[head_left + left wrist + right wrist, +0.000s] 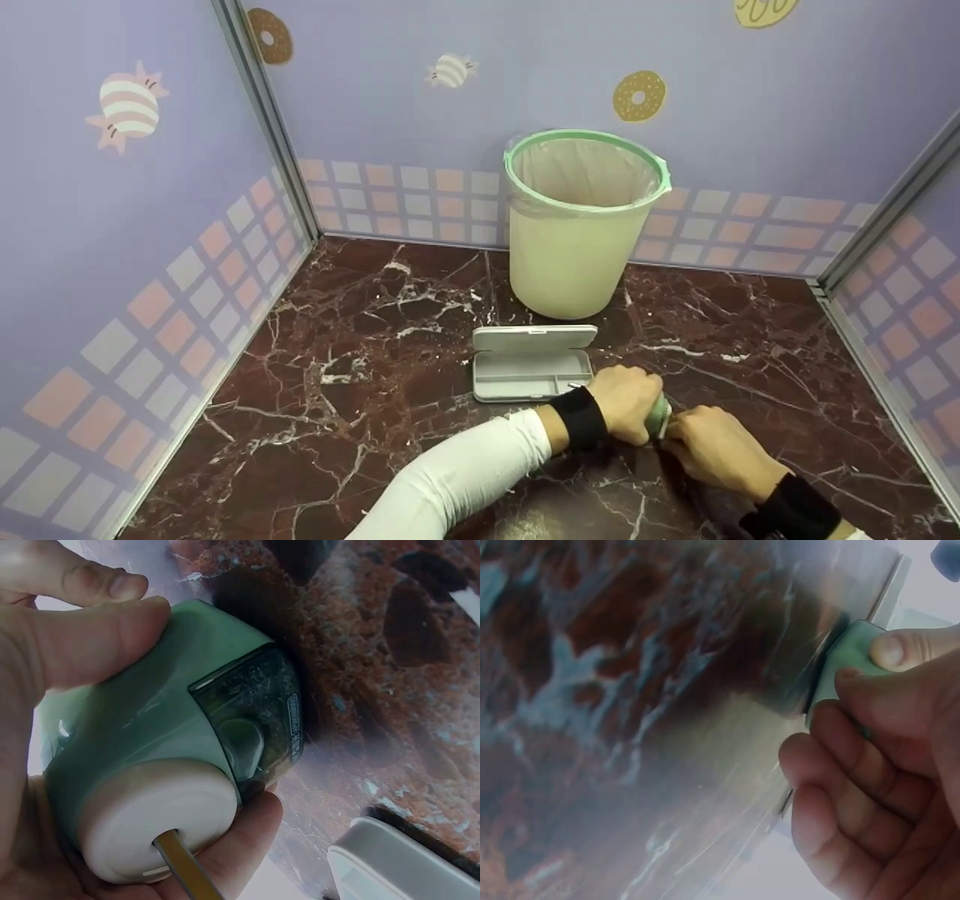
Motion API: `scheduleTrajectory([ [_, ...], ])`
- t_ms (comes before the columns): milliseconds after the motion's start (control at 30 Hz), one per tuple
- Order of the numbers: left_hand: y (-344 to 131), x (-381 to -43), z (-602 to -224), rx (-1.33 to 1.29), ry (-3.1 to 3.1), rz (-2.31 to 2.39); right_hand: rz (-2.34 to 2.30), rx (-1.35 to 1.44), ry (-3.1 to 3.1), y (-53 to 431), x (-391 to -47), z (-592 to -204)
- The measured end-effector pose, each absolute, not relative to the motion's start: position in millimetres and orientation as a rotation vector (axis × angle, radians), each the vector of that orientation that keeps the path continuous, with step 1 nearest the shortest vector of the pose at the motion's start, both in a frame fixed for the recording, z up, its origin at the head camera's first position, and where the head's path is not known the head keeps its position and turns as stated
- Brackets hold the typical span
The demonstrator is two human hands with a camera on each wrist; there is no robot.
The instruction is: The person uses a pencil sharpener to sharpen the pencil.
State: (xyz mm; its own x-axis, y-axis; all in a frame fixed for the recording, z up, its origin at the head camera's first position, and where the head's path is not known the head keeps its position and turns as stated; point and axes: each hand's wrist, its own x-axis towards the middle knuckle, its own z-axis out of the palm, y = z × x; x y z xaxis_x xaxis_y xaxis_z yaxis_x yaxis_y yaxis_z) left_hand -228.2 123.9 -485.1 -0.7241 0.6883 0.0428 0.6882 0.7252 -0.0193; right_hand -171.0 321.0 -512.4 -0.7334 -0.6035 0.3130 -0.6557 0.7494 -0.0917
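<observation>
My left hand [624, 401] grips a green desktop pencil sharpener [142, 720] from above, its thumb along the green body. The sharpener has a dark see-through shavings drawer [251, 716] and a pale round front. A yellowish pencil [186, 866] sticks out of the hole in that front, pointing left past the hand. On the sharpener's other side is my right hand [716, 446], with its fingers curled. Its thumb and forefinger pinch at the sharpener's back end; the part between them is hidden. A left-hand fingertip rests on the green body beside them.
An opened pale grey pencil case [514, 388] with divided compartments lies just left of my left hand. Behind it stands a cream waste bin [570, 262] with a green rim and a clear liner. Patterned wall panels [420, 112] enclose the dark red marbled table [360, 420].
</observation>
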Motion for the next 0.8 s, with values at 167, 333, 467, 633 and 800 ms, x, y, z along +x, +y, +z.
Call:
scheduleTrajectory([
  [167,124,-229,-484,-1.138,-2.876,-0.002,0.287,0.984,-2.691,321,-171,-509],
  [333,124,-228,-485,-1.138,-2.872,-0.001,0.290,0.982,-2.704,321,-169,-507],
  [467,124,-228,-485,-1.145,-2.863,0.010,0.271,0.978,-2.726,321,-168,-504],
  [633,124,-228,-485,-1.133,-2.870,0.038,0.223,0.982,-2.748,319,-169,-500],
  [800,124,-228,-486,-1.131,-2.874,0.041,0.201,0.984,-2.753,318,-169,-497],
])
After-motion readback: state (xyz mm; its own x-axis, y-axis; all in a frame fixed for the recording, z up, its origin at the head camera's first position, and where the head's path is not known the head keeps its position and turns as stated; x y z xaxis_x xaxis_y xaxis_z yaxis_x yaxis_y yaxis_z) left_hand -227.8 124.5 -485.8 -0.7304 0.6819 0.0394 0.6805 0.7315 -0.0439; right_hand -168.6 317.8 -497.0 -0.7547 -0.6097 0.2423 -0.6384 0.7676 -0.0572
